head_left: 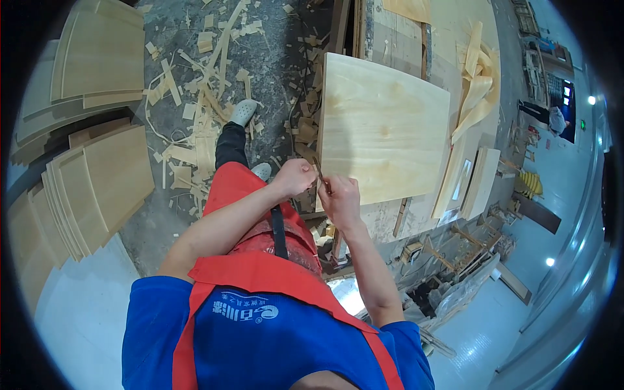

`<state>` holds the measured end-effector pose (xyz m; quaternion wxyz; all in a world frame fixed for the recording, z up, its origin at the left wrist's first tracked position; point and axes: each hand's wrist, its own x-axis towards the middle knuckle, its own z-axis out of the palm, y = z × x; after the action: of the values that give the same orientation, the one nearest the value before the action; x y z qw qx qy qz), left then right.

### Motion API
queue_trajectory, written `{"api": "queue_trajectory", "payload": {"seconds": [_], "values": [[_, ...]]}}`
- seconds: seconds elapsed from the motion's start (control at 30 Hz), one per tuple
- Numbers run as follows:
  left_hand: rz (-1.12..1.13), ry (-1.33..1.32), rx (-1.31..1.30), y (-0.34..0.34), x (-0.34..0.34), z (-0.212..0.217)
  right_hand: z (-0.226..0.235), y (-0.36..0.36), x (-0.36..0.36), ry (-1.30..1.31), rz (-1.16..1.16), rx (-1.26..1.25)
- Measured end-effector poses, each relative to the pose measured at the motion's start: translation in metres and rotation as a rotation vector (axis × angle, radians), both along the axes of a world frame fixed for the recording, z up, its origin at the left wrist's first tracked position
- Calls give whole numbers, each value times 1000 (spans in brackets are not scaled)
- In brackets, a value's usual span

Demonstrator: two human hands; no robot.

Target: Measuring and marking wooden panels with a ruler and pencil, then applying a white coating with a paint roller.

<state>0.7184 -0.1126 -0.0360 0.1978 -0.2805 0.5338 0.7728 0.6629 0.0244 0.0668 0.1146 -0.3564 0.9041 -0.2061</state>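
Observation:
A pale wooden board (387, 130) lies on the workbench to my right, its near left edge beside my hands. My right hand (342, 198) is closed around a thin dark tool (319, 170) at the board's left edge; its exact kind is too small to tell. Close by, my left hand (296, 177) is curled shut at the tool's far end. Whether its fingers grip the tool or a bit of wood edging is hidden.
Wood strips and scraps (211, 97) litter the floor ahead. Stacked panels (97, 188) stand at the left. Curled veneer strips (478, 84) and narrow boards (480, 182) lie on the bench's right side. Another person (556, 120) stands far off at the right.

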Motion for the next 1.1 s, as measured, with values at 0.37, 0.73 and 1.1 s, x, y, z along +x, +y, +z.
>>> {"api": "queue_trajectory", "payload": {"seconds": [0.37, 0.73, 1.1], "values": [[-81, -89, 89, 6, 14, 12, -5, 11, 20, 18, -5, 12], [-257, -65, 158, 14, 34, 9, 0, 30, 40, 3, -39, 44], [-355, -99, 99, 27, 45, 5, 6, 44, 58, 6, -43, 45]]}}
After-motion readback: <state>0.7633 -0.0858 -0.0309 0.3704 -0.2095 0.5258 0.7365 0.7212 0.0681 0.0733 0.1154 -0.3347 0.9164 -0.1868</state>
